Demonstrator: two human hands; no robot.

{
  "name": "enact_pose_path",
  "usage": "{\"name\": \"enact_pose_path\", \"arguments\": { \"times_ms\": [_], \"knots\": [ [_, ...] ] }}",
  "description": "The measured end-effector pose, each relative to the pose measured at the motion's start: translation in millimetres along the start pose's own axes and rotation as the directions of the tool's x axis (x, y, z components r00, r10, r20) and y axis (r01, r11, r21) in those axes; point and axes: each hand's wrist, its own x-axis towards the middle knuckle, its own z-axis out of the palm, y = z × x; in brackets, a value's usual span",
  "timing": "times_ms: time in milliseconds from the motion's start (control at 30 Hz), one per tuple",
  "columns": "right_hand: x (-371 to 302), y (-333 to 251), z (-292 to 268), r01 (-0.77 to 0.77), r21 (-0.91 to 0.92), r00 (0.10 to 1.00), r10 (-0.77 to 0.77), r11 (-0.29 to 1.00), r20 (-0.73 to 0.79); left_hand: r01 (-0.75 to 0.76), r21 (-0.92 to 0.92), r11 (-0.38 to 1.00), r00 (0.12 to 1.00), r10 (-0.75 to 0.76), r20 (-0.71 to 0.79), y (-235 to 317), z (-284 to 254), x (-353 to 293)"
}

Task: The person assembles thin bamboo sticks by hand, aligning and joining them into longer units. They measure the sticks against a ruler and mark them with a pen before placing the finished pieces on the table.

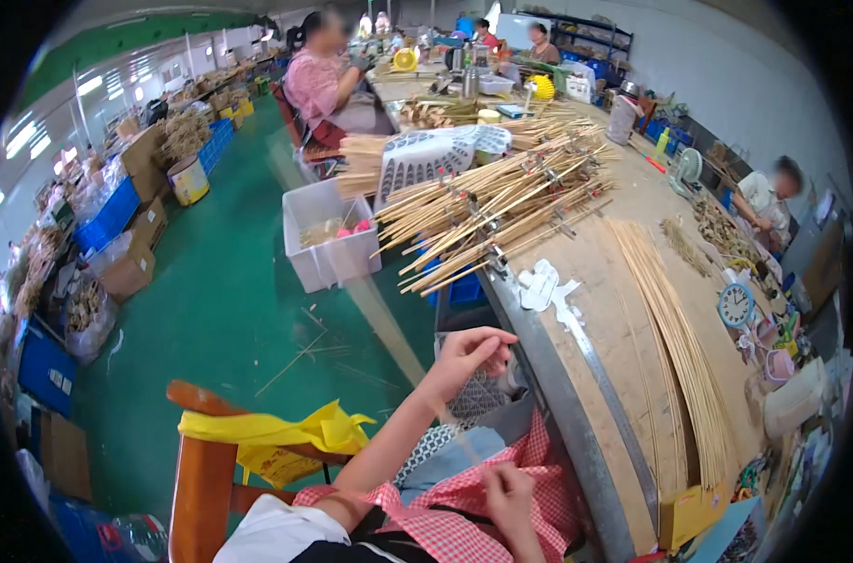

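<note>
My left hand (472,358) is raised beside the table edge, its fingers curled in and pressed together; I cannot make out anything in them. Low over the checked red-and-white apron (445,511) on my lap, my right hand (509,497) is closed in a pinch. A long tan stick (381,324), smeared by motion, runs from it up and left past my left forearm and over the floor. Right of my hands, a bundle of long thin bamboo sticks (675,352) lies along the table (586,375). A white jointed piece (544,286) lies near the edge, at the end of a metal strip (600,375).
Clipped sticks (502,202) are heaped at the table's far left and overhang its edge. A white bin (328,258) stands below. A wooden chair (201,479) with a yellow bag (276,436) is at left. A clock (734,305) stands right. Other people sit around the table.
</note>
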Motion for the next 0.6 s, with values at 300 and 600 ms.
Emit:
{"name": "enact_pose_path", "arguments": {
  "times_ms": [300,600],
  "knots": [
    [-8,28,26,-0.028,0.067,0.909,-0.003,0.997,0.418,-0.383,0.839,0.386,0.921,0.226,0.317,-67,38,-10],
    [-4,21,21,-0.089,0.015,0.854,0.069,0.996,0.517,-0.380,0.873,0.306,0.925,0.106,0.365,-74,30,-9]
  ]
}}
